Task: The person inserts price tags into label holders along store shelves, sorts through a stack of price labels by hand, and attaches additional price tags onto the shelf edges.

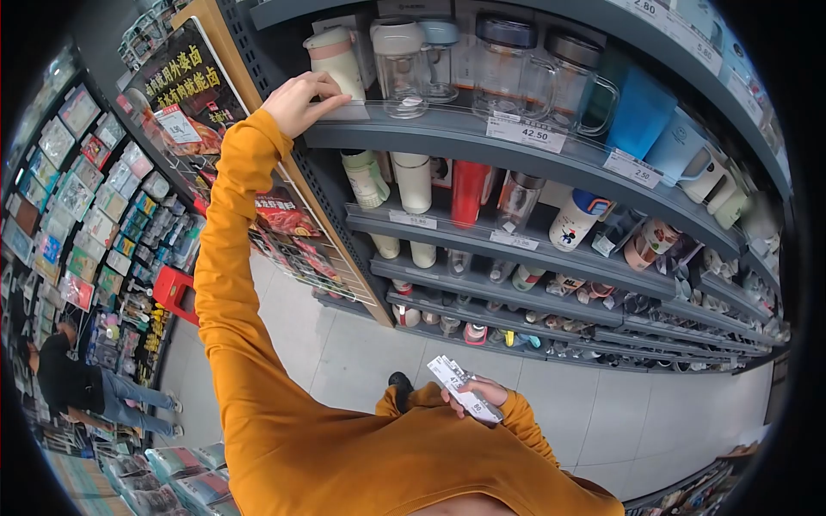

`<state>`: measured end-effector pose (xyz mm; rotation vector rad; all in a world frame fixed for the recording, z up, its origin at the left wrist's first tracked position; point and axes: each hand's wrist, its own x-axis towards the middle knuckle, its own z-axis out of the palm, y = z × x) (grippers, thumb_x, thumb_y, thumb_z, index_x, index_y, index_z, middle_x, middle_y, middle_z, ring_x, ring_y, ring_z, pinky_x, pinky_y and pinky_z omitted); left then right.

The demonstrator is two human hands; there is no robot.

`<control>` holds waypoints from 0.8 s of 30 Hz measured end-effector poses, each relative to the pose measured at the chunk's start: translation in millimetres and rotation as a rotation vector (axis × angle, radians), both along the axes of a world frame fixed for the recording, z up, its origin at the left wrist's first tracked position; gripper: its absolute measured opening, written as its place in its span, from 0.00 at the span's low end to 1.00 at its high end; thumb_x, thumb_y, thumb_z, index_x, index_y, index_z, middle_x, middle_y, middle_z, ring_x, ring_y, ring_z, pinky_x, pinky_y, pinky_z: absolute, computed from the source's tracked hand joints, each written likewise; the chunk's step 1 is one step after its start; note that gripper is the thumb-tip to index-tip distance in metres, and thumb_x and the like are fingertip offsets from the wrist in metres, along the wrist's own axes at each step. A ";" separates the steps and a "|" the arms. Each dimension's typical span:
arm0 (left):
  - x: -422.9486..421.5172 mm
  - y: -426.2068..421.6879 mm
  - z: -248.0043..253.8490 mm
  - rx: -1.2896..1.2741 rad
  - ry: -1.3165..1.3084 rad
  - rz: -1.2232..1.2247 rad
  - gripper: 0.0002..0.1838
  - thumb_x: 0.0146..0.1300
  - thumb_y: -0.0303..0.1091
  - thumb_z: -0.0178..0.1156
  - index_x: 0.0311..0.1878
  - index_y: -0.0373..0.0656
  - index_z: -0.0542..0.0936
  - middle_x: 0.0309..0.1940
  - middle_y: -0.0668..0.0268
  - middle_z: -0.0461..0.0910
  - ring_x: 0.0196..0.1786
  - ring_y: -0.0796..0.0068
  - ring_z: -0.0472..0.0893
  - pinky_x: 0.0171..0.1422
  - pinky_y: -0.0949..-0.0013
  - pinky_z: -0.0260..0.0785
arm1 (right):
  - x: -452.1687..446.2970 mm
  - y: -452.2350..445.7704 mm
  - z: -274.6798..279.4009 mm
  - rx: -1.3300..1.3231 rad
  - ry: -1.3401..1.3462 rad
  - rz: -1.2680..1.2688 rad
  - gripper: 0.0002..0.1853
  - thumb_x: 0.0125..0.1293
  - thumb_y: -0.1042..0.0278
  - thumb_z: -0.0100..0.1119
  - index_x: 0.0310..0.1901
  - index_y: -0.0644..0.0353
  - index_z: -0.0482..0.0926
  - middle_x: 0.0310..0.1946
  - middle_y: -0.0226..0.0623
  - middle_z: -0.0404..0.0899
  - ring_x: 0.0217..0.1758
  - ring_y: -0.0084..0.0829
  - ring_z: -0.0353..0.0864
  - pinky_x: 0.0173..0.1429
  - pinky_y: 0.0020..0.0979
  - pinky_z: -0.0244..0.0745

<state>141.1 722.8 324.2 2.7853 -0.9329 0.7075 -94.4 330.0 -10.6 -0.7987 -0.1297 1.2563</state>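
Observation:
My left hand [303, 98] reaches up to the left end of the upper shelf, fingers closed together at a pale price tag [354, 111] on the shelf edge. Just behind the fingers stands a cream bottle [336, 62] with a light lid. Clear glass jars with white [399, 64] and blue lids are to its right. Low in front of my body, my right hand [483, 396] is wrapped round a stack of printed price tags [460, 387]; some of the printing is readable, but most of the stack's lower tags are covered.
Lower shelves carry bottles, including a red bottle [470, 193], and cups. A shelf label [526, 133] reads 42.50. A wooden post and food poster [187, 86] stand left of the shelf. Another person [73, 370] in dark clothing is at the far left, near a red box [175, 293].

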 end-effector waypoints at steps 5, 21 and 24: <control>-8.2 7.4 11.4 -0.209 0.302 0.045 0.13 0.65 0.35 0.59 0.44 0.33 0.79 0.37 0.60 0.81 0.42 0.76 0.81 0.49 0.72 0.71 | 1.2 0.3 0.4 0.011 0.004 0.007 0.18 0.63 0.65 0.46 0.50 0.67 0.69 0.41 0.41 0.74 0.30 0.31 0.77 0.35 0.30 0.75; -4.4 4.1 16.0 -0.181 0.083 -0.061 0.13 0.67 0.30 0.52 0.51 0.41 0.79 0.42 0.57 0.82 0.45 0.62 0.82 0.53 0.67 0.71 | 2.9 -4.6 -10.9 0.049 0.002 0.028 0.18 0.66 0.65 0.45 0.54 0.64 0.65 0.43 0.41 0.72 0.33 0.29 0.74 0.36 0.32 0.75; -1.2 4.5 14.5 -0.192 0.039 -0.101 0.13 0.67 0.29 0.51 0.51 0.43 0.79 0.42 0.58 0.82 0.45 0.61 0.82 0.53 0.66 0.72 | 2.0 -5.3 -12.3 0.052 0.012 0.020 0.18 0.66 0.66 0.46 0.55 0.64 0.65 0.43 0.41 0.72 0.33 0.29 0.74 0.36 0.32 0.75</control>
